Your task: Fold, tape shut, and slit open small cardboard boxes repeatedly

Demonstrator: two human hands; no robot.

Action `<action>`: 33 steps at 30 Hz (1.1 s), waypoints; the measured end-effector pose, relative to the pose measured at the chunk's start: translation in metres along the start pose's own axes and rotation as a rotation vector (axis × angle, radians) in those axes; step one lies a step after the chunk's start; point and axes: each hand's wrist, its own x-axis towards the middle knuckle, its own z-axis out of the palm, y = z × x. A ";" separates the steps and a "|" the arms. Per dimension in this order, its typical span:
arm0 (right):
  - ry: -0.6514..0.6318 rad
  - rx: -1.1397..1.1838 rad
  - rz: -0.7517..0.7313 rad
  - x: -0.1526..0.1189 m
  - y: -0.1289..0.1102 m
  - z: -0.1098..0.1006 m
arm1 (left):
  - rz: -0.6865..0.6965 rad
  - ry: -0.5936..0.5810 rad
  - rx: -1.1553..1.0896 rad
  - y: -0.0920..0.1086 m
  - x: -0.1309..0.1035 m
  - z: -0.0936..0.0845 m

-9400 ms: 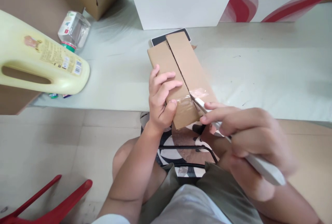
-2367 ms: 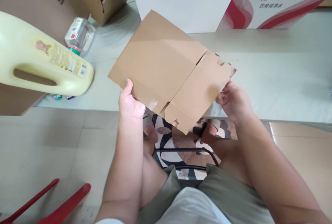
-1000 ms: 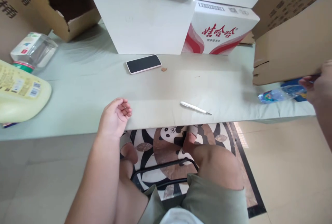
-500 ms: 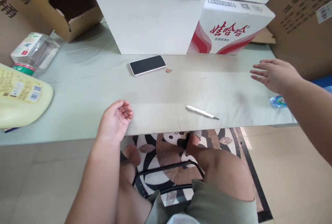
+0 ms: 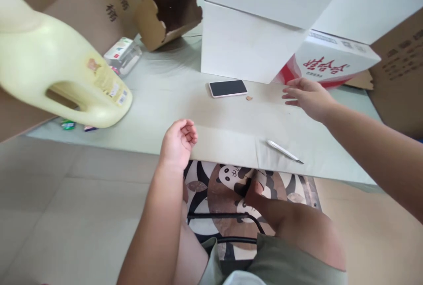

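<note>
My left hand [image 5: 180, 144] hovers by the table's near edge, palm turned inward, fingers loosely curled together with nothing in them. Farther right, my right hand [image 5: 309, 98] reaches over the table [image 5: 228, 133], fingers stretched out and empty. It is nearest the white and red carton [image 5: 325, 64] and covers part of its lower front in this view; whether they touch I cannot tell. Between the hands lies a slim white pen-like tool [image 5: 282, 149] with a thin dark tip. A phone [image 5: 228, 88] with a dark screen rests farther back, a small brown scrap [image 5: 249, 98] beside it.
Left on the table stand a large pale yellow jug [image 5: 109, 95], a clear plastic container [image 5: 124, 56] and an open cardboard box [image 5: 153, 25]. White boxes [image 5: 241, 42] rise at the back. A brown carton [image 5: 401, 78] is at right. Small packets [image 5: 68, 124] lie under the jug.
The view has swung left, bringing more of the yellow jug in. My right hand has moved left, in front of the red and white carton. The left hand keeps its curl.
</note>
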 end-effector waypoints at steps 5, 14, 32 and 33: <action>-0.232 -0.060 -0.221 -0.008 -0.056 0.102 | 0.015 0.002 -0.077 0.020 0.006 -0.017; -0.365 -0.297 -0.381 0.045 -0.136 0.294 | 0.049 -0.019 -0.119 0.048 0.011 -0.039; -0.159 -0.461 -0.688 0.006 -0.109 0.235 | 0.455 0.204 -0.030 0.037 0.014 -0.044; -0.134 -0.445 -0.708 -0.003 -0.107 0.220 | 0.517 0.246 -0.015 0.037 0.015 -0.044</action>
